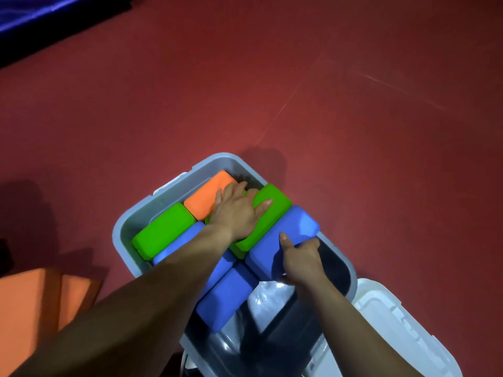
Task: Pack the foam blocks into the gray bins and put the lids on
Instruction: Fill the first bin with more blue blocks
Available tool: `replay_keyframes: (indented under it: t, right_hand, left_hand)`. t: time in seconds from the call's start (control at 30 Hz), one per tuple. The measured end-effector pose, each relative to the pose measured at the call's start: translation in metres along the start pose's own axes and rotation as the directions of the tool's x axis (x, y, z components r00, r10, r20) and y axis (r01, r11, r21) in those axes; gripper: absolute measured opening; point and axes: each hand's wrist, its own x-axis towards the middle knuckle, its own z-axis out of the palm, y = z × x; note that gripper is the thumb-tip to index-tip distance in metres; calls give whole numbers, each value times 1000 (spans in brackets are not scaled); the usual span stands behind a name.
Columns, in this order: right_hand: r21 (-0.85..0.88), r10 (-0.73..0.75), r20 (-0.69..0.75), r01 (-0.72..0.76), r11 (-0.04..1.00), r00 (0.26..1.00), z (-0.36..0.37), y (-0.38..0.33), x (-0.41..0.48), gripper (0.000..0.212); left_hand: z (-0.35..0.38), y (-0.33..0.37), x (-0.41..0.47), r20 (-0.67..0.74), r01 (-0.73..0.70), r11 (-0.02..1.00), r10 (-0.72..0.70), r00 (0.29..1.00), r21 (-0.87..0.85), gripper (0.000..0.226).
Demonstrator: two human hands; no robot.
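Looks straight down into a gray bin (128,232) set on the red floor (326,104). Presses the left hand (239,210) flat, fingers straight and spread, onto a green block (277,198) lying along the bin's far right edge, fingertips reaching over onto the orange block (206,191) tucked into the far corner. Grips a blue block (288,229) with the right hand (302,262), thumb laid up its top face, fingers curled round its near end. Holds it tilted, touching the green one and riding over the bin's right rim. Counts more foam already inside: a second green block (163,229) toward the left corner, touching the orange one. Adds another blue block (226,297), slanted in the middle just beside the gripped one, and a further blue piece (187,234) half hidden under the left forearm. Cannot make out the shiny pale stuff in the bin's dark near half. Finds a white lid (394,322) down on the floor just beside the bin's right edge, not on the bin. Spots loose orange blocks (35,303) on the floor well apart from the bin's left edge, and blue fabric (32,12) at the floor's far left.
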Motion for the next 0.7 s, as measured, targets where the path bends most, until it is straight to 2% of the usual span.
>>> replay_keyframes:
  t: [0.1,0.3,0.4,0.47,0.57,0.7]
  right_hand:
    - [-31,20,18,-19,999,1000,10,9,22,54]
    - [-62,33,-12,-33,998,999,38,53,67,68]
    - [-127,48,-20,-50,991,999,52,66,90,75]
    - [-132,35,-45,-40,990,998,59,71,98,72]
    - [-170,30,-85,-45,984,996,67,77,102,65]
    - [-268,13,-68,-31,963,998,57,66,80,76]
  left_hand:
    - [24,-10,8,14,10,999,-11,1000,38,70]
    - [77,-33,18,-71,-7,992,16,997,129,86]
    - [103,-43,28,-118,-6,973,35,992,231,83]
    - [118,-48,33,-145,-9,946,59,988,325,80]
    - [123,-50,38,-146,-7,920,70,987,392,77]
    - [108,-42,19,-101,41,915,0,995,400,84]
